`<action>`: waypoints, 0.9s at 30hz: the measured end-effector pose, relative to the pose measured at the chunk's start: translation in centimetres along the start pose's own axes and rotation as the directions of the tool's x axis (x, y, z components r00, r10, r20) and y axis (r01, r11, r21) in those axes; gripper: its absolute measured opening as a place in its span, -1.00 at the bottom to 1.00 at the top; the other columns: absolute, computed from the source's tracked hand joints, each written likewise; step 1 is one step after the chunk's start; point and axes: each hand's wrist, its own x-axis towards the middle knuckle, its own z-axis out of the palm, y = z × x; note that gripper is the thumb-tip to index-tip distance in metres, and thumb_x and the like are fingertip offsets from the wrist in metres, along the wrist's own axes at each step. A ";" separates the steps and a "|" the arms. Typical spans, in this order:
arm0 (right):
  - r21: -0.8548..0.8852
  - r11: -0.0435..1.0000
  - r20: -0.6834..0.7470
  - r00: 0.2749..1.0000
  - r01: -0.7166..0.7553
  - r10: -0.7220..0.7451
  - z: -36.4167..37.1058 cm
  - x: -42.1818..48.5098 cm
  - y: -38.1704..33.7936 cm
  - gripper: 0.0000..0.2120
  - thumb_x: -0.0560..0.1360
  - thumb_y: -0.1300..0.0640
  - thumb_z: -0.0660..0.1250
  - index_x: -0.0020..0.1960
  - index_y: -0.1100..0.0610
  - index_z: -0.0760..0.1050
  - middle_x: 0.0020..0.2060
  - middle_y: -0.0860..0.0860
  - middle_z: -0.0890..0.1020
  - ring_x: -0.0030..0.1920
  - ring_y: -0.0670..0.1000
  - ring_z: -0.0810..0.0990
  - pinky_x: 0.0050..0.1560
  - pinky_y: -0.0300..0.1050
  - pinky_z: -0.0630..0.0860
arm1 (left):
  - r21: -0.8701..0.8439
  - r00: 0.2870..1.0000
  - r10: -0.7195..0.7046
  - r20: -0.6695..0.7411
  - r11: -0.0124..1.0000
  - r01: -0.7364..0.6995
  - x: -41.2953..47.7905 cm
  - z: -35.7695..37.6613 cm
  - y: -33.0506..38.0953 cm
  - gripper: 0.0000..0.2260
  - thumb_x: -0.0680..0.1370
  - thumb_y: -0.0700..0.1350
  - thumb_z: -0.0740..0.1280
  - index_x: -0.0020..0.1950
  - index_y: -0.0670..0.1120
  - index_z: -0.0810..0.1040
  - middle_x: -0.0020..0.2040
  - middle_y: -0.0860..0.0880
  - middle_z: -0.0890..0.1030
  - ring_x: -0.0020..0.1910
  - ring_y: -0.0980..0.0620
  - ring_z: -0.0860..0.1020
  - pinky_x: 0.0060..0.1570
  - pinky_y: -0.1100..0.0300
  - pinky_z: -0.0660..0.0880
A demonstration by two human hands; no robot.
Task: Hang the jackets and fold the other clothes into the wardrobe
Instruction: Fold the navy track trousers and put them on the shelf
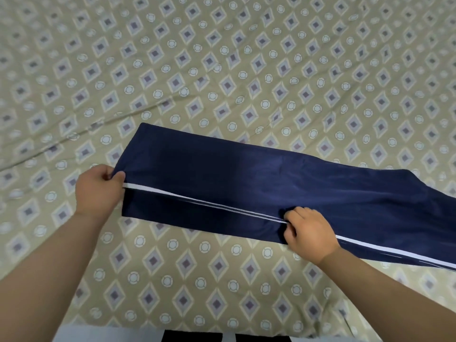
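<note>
Left hand [98,191] pinching the cuff [134,154], right hand [308,233] gripping what looks like the white stripe [197,202] midway along the navy trousers [246,174]: pull them taut, edges aligned, before folding.

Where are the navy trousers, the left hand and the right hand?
navy trousers [246,174]: head view, flat cloth in the middle of the leg.
left hand [98,191]: head view, back of the hand, which pinches the trouser end.
right hand [311,233]: head view, back of the hand, which grips the cloth mid-leg.
</note>
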 end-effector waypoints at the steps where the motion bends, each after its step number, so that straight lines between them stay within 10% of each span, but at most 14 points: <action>1: 0.019 1.000 0.019 1.000 0.010 -0.010 -0.1 -0.6 -0.3 -0.83 0.35 0.18 0.24 -0.16 0.17 0.59 -0.36 0.02 0.53 -0.38 0.12 0.50 -0.33 -0.05 0.45 | 0.003 1.000 -0.019 -0.007 1.000 0.019 -0.4 -0.3 -0.4 -0.78 0.51 -0.14 0.33 -0.27 -0.23 0.44 -0.38 -0.08 0.43 -0.36 -0.08 0.40 -0.28 0.08 0.35; 6: -0.001 1.000 0.307 0.951 -0.028 0.028 0.5 -3.8 -1.3 -0.72 0.39 0.09 0.30 0.07 0.08 0.58 -0.16 -0.03 0.54 -0.17 0.06 0.54 -0.14 -0.05 0.53 | 0.150 0.956 -0.137 0.257 0.983 0.101 -3.3 0.2 -3.0 -0.90 0.54 -0.24 0.30 -0.17 -0.13 0.55 -0.30 -0.08 0.60 -0.33 -0.06 0.53 -0.33 0.13 0.37; 14: 0.090 0.987 0.172 0.978 -0.136 0.119 0.6 -1.4 -1.6 -0.74 0.50 0.08 0.38 0.16 0.14 0.56 0.02 0.03 0.52 -0.04 0.10 0.50 -0.04 0.00 0.55 | -0.114 0.950 -0.114 0.290 0.982 0.153 -0.6 0.8 -0.5 -0.81 0.55 0.07 0.36 -0.12 -0.04 0.53 -0.12 -0.04 0.64 -0.20 -0.05 0.60 -0.22 0.07 0.49; 20: 0.062 0.947 0.230 0.928 -0.316 0.294 1.5 0.9 -3.3 -0.62 0.53 0.08 0.28 0.33 0.10 0.44 0.22 0.05 0.43 0.18 0.10 0.37 0.23 -0.02 0.41 | -0.126 0.686 -0.311 0.658 0.853 0.507 1.1 1.0 1.6 -0.76 0.56 0.08 0.38 0.07 -0.06 0.60 -0.09 -0.09 0.73 -0.16 -0.11 0.71 -0.26 0.07 0.60; 27: -0.059 0.834 0.181 0.816 -0.548 0.549 1.2 -1.2 -1.4 -0.41 0.59 -0.03 0.20 0.57 0.06 0.15 0.57 0.19 0.08 0.56 0.19 0.03 0.54 0.09 0.00 | -0.162 0.886 -0.272 0.376 0.922 0.352 3.1 0.5 -0.3 -0.89 0.61 -0.10 0.33 0.08 -0.10 0.58 -0.05 -0.08 0.65 -0.16 -0.11 0.63 -0.17 0.03 0.55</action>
